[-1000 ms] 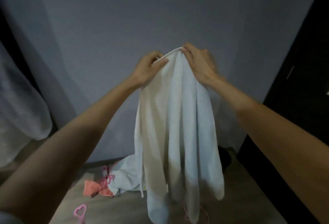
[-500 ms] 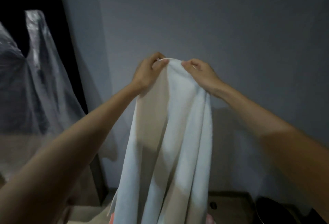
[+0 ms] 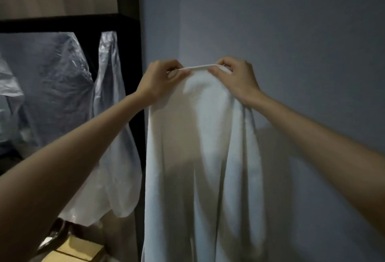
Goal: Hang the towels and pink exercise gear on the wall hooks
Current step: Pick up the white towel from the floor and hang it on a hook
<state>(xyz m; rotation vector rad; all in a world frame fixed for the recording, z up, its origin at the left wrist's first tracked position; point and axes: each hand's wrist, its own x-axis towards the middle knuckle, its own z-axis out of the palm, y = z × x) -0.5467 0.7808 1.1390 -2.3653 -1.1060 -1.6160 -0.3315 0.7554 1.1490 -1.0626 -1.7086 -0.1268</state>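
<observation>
White cloth towel (image 3: 200, 153) held up against grey wall (image 3: 302, 74).
Its hanging loop (image 3: 198, 67) is pinched taut by left hand (image 3: 160, 80) and right hand (image 3: 235, 78); no hook is seen, so a miss drops it.

Both bare arms are stretched forward and upward, with the forearms converging. The left hand (image 3: 159, 83) and the right hand (image 3: 237, 80) are held near each other at the same height. The fingers (image 3: 215, 71) are curled, each thumb and forefinger pinched on the top edge of the towel (image 3: 198, 147).
</observation>
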